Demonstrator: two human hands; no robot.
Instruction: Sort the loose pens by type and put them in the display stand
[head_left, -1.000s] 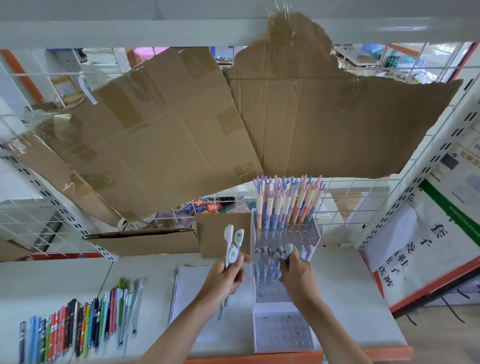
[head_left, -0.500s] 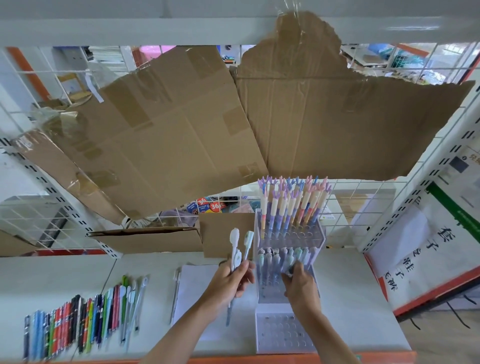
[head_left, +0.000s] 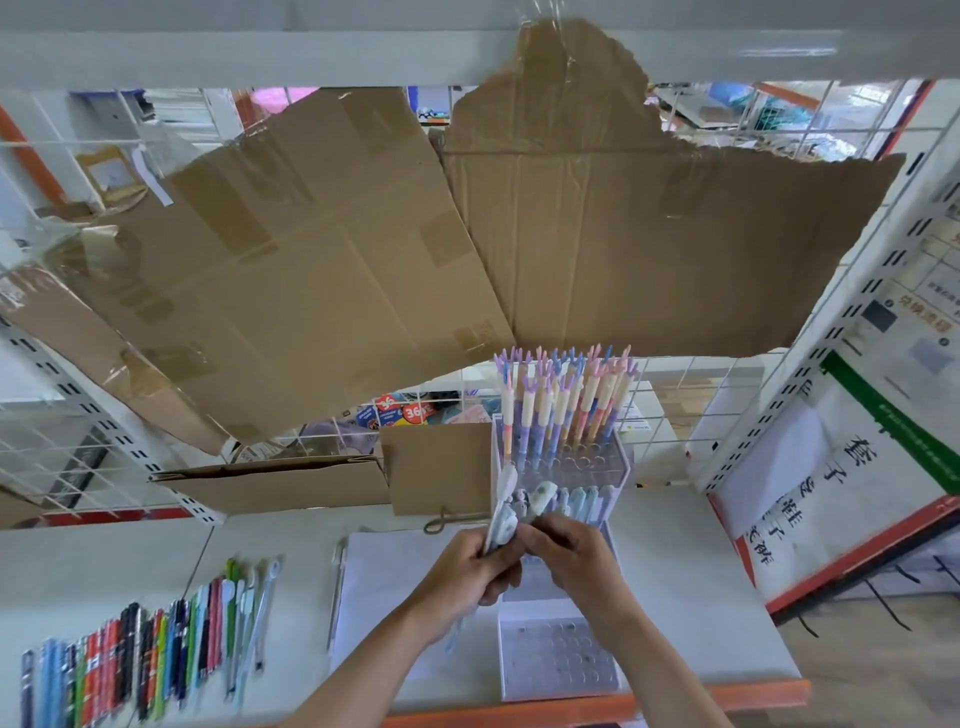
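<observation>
Pens (head_left: 503, 512), pale and long, are gripped in a small bunch by the left hand (head_left: 470, 571), upright, just left of the display stand (head_left: 563, 665). One is apparently pinched by the right hand (head_left: 569, 558), nearer the stand's middle row.

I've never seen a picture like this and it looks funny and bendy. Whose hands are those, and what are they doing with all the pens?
The camera sits on a person's head and looks down, so you see their own two hands. The wide lens bends the edges. The left hand grips a few white pens. The right hand reaches over to them, seemingly taking one. Just behind stands a clear pen stand with pastel pens upright in its back rows. On the white shelf, at the left, lies a row of colourful loose pens waiting to be sorted. Brown cardboard hangs behind.
</observation>
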